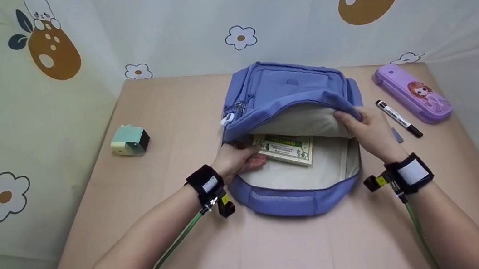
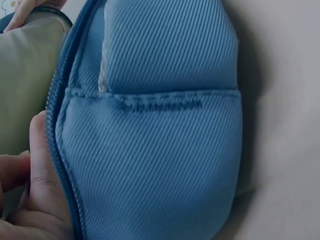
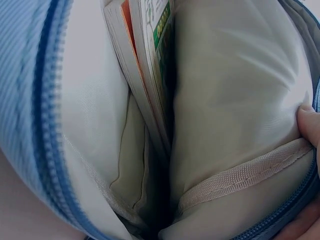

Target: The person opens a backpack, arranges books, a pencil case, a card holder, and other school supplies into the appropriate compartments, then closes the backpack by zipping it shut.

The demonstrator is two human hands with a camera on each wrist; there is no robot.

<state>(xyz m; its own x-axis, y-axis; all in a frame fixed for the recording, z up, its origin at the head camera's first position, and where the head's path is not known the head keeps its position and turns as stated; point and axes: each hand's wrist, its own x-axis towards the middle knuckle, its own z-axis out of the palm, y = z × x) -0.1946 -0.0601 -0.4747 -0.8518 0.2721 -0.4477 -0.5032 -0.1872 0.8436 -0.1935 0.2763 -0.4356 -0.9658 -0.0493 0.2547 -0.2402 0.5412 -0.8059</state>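
Observation:
A blue backpack (image 1: 292, 80) lies on the table with its main compartment unzipped and the pale lining (image 3: 225, 100) showing. My right hand (image 1: 369, 130) grips the raised edge of the opening at the right, its thumb (image 3: 310, 122) on the lining. Inside sit books (image 1: 286, 149), the top one with a green title band; from the right wrist view they stand between the lining walls. At the opening's left side is my left hand (image 1: 238, 157), fingers loosely extended beside the books' corner. The left wrist view shows its fingers (image 2: 42, 170) along the zipper edge (image 2: 57, 100).
To the right lie a purple pencil case (image 1: 415, 94), a black-and-white marker (image 1: 399, 118) and a small blue-grey piece (image 1: 397, 135). A mint-and-yellow box-shaped item (image 1: 129, 141) stands at the left. Patterned cloth (image 1: 189, 26) hangs behind the table (image 1: 166, 130).

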